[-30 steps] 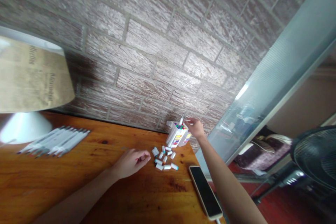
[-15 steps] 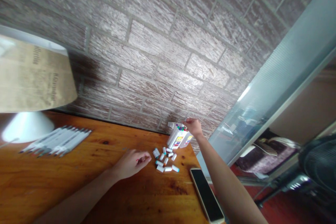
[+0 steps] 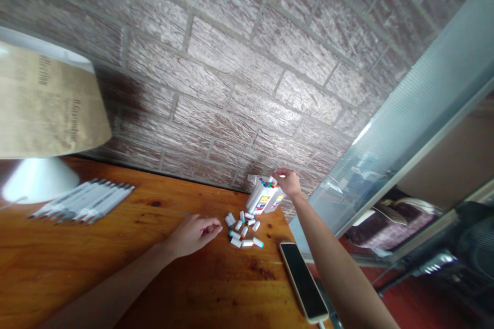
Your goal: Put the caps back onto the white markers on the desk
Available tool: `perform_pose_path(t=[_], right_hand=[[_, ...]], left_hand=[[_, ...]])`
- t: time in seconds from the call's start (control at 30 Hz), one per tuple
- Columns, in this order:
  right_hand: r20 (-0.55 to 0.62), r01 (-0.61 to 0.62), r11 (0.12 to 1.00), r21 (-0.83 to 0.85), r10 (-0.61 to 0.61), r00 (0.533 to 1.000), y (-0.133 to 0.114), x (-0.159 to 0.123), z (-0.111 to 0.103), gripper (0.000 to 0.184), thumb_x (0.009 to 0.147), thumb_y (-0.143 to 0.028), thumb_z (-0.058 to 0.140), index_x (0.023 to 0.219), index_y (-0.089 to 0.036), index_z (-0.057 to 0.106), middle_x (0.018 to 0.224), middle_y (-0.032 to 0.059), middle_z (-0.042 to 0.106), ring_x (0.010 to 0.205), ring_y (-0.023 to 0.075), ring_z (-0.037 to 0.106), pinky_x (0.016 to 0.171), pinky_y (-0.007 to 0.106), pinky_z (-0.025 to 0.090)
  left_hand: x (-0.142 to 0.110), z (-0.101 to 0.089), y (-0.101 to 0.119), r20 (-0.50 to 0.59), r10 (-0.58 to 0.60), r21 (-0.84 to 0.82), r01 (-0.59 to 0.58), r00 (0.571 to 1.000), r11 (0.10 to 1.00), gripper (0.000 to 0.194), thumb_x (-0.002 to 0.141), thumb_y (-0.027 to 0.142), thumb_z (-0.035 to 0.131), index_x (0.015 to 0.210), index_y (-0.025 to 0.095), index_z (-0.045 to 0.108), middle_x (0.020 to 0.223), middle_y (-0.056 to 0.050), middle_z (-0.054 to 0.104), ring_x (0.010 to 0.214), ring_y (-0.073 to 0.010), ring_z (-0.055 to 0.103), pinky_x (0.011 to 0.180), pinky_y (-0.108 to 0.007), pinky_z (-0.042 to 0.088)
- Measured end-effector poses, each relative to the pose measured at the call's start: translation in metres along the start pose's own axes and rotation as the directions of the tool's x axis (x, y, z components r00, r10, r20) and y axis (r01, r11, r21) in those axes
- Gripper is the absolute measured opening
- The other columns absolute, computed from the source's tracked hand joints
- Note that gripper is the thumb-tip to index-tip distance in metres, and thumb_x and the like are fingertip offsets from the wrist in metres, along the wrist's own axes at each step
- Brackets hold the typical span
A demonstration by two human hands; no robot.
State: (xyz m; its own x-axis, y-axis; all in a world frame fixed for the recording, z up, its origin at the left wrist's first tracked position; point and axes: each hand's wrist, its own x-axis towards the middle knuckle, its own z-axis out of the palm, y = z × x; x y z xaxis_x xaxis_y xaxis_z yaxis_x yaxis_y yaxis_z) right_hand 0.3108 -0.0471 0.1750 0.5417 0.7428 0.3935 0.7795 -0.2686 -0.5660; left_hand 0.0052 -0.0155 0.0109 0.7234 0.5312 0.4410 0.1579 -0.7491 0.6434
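Note:
Fingers pinched, my right hand (image 3: 288,182) is at the top of a clear box of markers (image 3: 259,199) against the wall. A white marker end (image 3: 274,180) shows at the fingertips; how much of it is inside the box I cannot tell. Several coloured marker ends show in the box opening. My left hand (image 3: 195,235) rests on the table with its fingers curled in, and nothing shows in them. Just right of it lies a loose group of short white marker caps (image 3: 244,232), some with blue or orange ends.
A row of white markers (image 3: 85,201) lies at the left, beside a lamp (image 3: 42,180) with a paper-like shade. A phone (image 3: 304,282) lies at the table's right edge, by my right forearm. The brick wall (image 3: 231,72) rises behind the table (image 3: 170,288). A fan stands at the far right.
My right hand has shifted slightly right at the box top, and the white marker end now shows more clearly. My left hand stays by the caps. The view has tilted a little.

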Motion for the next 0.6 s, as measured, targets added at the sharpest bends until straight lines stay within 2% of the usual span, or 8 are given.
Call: perform_pose_path(t=[0.13,0.2,0.3,0.37,0.43,0.53,0.6], right_hand=[[-0.135,0.034,0.995,0.095,-0.021,0.991,-0.009,0.001,-0.017,0.034,0.079,-0.049,0.065,0.09,-0.017,0.069,0.089,0.0069,0.075,0.053,0.0128,0.064,0.056,0.022,0.045],[-0.249,0.07,0.973,0.218,-0.013,0.968,-0.013,-0.007,-0.03,0.042,0.08,-0.055,0.062,0.095,-0.016,0.066,0.095,0.008,0.072,0.052,0.0108,0.061,0.052,0.022,0.043],[-0.456,0.188,0.827,0.53,0.091,0.885,-0.015,-0.027,-0.045,0.042,0.075,-0.055,0.07,0.087,-0.016,0.061,0.08,0.0019,0.065,0.047,0.0068,0.049,0.046,0.021,0.037],[-0.52,0.257,0.695,0.671,0.194,0.832,-0.017,-0.039,-0.05,0.04,0.074,-0.052,0.074,0.085,-0.017,0.059,0.068,-0.0045,0.056,0.046,0.0052,0.042,0.044,0.02,0.033],[-0.535,0.298,0.592,0.749,0.275,0.799,-0.021,-0.045,-0.051,0.039,0.073,-0.05,0.076,0.087,-0.018,0.06,0.06,-0.0084,0.047,0.045,0.0049,0.036,0.044,0.019,0.03],[-0.521,0.344,0.471,0.812,0.322,0.791,-0.033,-0.043,-0.054,0.036,0.073,-0.046,0.077,0.086,-0.018,0.06,0.056,-0.0106,0.039,0.045,0.0046,0.032,0.043,0.019,0.026],[-0.508,0.369,0.394,0.842,0.347,0.788,-0.04,-0.039,-0.056,0.034,0.072,-0.043,0.079,0.084,-0.019,0.059,0.056,-0.0106,0.039,0.046,0.0042,0.031,0.043,0.019,0.024]], left_hand=[[-0.002,0.002,-0.002,-0.015,-0.037,-0.034,0.036,0.999,0.999,0.032,0.096,0.044,0.047,0.09,0.022,0.07,0.073,0.001,0.072,0.066,-0.0119,0.064,0.062,-0.019,0.043],[-0.002,0.001,-0.003,-0.036,-0.081,-0.04,0.08,0.996,0.996,0.032,0.095,0.045,0.048,0.093,0.023,0.07,0.073,0.001,0.072,0.064,-0.0121,0.064,0.062,-0.02,0.045],[0.009,-0.002,-0.002,-0.111,-0.184,-0.091,0.175,0.977,0.98,0.035,0.093,0.051,0.05,0.102,0.022,0.068,0.082,-0.001,0.074,0.071,-0.0155,0.068,0.068,-0.025,0.051],[0.029,-0.001,0.004,-0.165,-0.251,-0.164,0.224,0.954,0.961,0.041,0.089,0.055,0.054,0.107,0.02,0.065,0.096,-0.006,0.076,0.086,-0.0205,0.071,0.077,-0.031,0.055],[0.057,0.006,0.015,-0.19,-0.293,-0.207,0.253,0.937,0.945,0.048,0.083,0.058,0.061,0.109,0.018,0.062,0.107,-0.012,0.074,0.098,-0.0263,0.07,0.083,-0.038,0.056],[0.104,0.033,0.033,-0.17,-0.26,-0.257,0.212,0.95,0.943,0.053,0.075,0.052,0.071,0.115,0.02,0.057,0.123,-0.016,0.067,0.115,-0.0312,0.064,0.095,-0.044,0.052],[0.13,0.057,0.042,-0.12,-0.237,-0.328,0.187,0.964,0.926,0.057,0.072,0.045,0.076,0.116,0.019,0.052,0.12,-0.016,0.068,0.116,-0.0318,0.064,0.097,-0.045,0.049]])
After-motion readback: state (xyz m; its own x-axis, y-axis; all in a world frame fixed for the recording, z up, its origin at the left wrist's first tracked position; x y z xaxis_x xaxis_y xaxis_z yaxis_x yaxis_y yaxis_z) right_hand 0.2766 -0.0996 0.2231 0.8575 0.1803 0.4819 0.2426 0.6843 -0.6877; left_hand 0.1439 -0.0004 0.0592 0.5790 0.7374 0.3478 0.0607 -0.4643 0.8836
